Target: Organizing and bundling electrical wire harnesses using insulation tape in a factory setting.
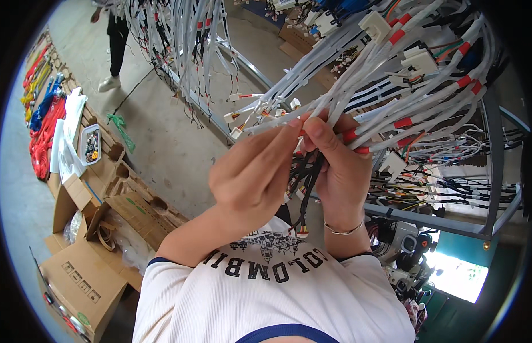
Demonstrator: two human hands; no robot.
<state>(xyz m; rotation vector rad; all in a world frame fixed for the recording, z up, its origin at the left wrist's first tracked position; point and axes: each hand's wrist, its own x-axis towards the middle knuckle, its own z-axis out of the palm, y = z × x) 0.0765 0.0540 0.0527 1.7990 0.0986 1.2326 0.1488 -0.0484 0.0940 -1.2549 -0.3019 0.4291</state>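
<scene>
A wire harness [357, 94] of white sleeved cables with red bands runs from the upper right into my hands. My right hand [343, 166] is closed round the gathered cables, its thumb on top. My left hand [251, 166] comes in from the left with its fingers pinched together on the same bundle, against the right thumb. A small red bit shows between the fingertips; what it is, I cannot make out. Black wires [306, 188] hang below the grip between both hands. White connectors [236, 134] on loose wire ends lie just beyond the left hand.
More harnesses [200, 34] hang from a metal frame [191, 103] ahead. A frame bar [431, 217] runs along my right. To the left are open cardboard boxes [83, 280], a white tray of small parts [90, 146] and red cable bundles [46, 140]. A person's leg [117, 46] stands at the far left.
</scene>
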